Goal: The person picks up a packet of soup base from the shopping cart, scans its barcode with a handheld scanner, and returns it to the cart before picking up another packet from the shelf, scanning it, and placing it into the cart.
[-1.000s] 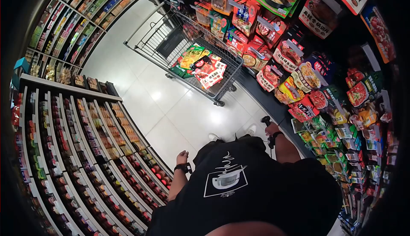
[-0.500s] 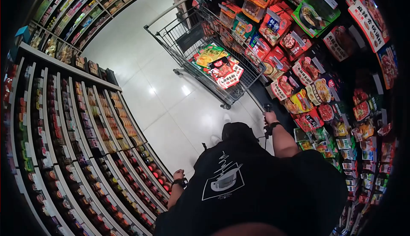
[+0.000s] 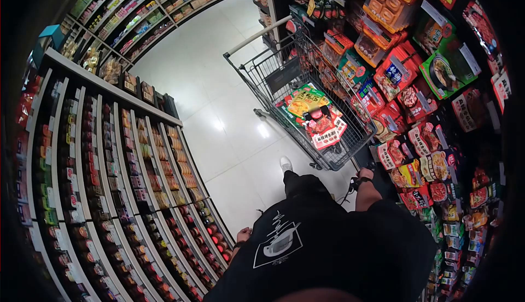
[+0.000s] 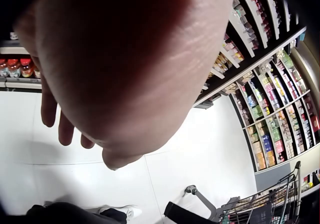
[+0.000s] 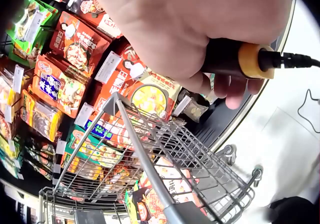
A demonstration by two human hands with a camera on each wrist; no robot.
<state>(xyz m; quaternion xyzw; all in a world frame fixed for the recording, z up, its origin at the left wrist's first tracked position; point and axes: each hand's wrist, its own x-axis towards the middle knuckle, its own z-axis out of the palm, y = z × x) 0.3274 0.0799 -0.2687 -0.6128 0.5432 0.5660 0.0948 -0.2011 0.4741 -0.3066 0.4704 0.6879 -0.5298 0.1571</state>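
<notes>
My right hand (image 5: 175, 29) curls round a black cylindrical handle (image 5: 222, 56) with a yellow band and a black cable at its end, seen in the right wrist view. Close beyond that hand stands a wire shopping cart (image 3: 358, 152). Several seasoning packets (image 3: 314, 113), green, yellow, red and white, lie in the cart's basket. In the left wrist view my left hand (image 4: 120, 84) hangs with nothing in it, its fingers loosely bent downward. The head view has it low beside the body, nearest the left-hand shelves.
Shelves of jars (image 3: 131, 181) line the left side of the aisle. Hanging racks of food packets (image 3: 394, 75) border the right, close beside the cart. Pale floor tiles (image 3: 219, 121) run between them toward more shelves (image 3: 142, 12) at the far end.
In the head view the cart and racks have shifted right and a little down as the view turned. One shoe now shows ahead of the body. The right hand keeps its hold on the black handle.
</notes>
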